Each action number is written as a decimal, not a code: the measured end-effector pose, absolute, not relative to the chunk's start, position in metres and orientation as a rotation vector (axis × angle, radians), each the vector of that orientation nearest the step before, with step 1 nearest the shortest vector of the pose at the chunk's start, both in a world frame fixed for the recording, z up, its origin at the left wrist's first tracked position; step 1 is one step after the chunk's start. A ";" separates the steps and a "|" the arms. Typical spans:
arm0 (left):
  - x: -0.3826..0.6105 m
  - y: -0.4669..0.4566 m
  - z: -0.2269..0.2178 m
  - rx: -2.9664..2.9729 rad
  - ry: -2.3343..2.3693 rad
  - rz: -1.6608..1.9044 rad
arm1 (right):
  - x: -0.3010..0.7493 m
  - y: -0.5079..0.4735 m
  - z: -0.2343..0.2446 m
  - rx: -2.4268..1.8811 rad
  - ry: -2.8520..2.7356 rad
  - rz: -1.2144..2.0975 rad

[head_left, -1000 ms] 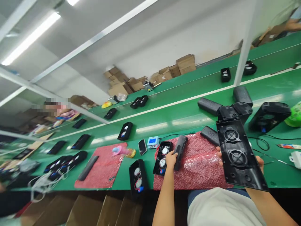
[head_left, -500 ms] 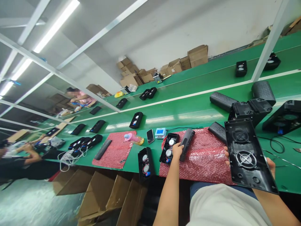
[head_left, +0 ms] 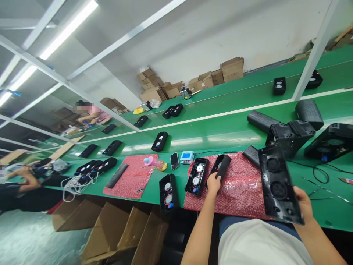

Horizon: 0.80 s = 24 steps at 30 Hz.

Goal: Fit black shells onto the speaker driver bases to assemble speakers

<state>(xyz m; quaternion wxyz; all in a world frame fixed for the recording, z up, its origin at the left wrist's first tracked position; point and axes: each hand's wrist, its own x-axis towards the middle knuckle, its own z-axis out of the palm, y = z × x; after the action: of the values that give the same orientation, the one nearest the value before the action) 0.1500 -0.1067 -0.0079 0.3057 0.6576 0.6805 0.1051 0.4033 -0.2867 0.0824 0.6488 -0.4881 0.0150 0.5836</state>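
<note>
My right hand grips a black plastic speaker shell by its edges, held tilted above the bench with its inner side and two round fan-like recesses toward me. On the red bubble wrap, my left hand is closed on the lower end of a black speaker housing, whose inside partly shows. Just left of it lies an open speaker box with two round drivers and a blue part. Another open speaker box sits at the bench's front edge.
Bubble wrap covers part of the green bench. Behind it are a phone, a small blue-screened device and a pink bottle. Black housings crowd the right. Cardboard boxes stand below. Co-workers sit at left.
My left hand has turned the housing beside the open box, so its inside shows instead of its outer face. The shell in my right hand has shifted left and changed its tilt.
</note>
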 end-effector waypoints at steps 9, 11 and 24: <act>0.171 -0.164 -0.008 1.900 1.644 0.277 | 0.354 -0.255 0.046 -1.618 -0.411 1.456; 0.153 -0.157 -0.003 1.896 1.642 0.309 | 0.339 -0.247 0.035 -1.666 -0.484 1.421; 0.102 -0.134 -0.021 1.644 1.444 0.180 | 0.269 -0.204 -0.007 -2.039 -0.780 0.801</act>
<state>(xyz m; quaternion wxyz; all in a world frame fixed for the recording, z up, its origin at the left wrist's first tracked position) 0.1017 -0.1345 -0.0205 0.4558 0.6665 0.5854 0.0729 0.2693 -0.2037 -0.0072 0.3967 -0.8049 -0.3078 0.3163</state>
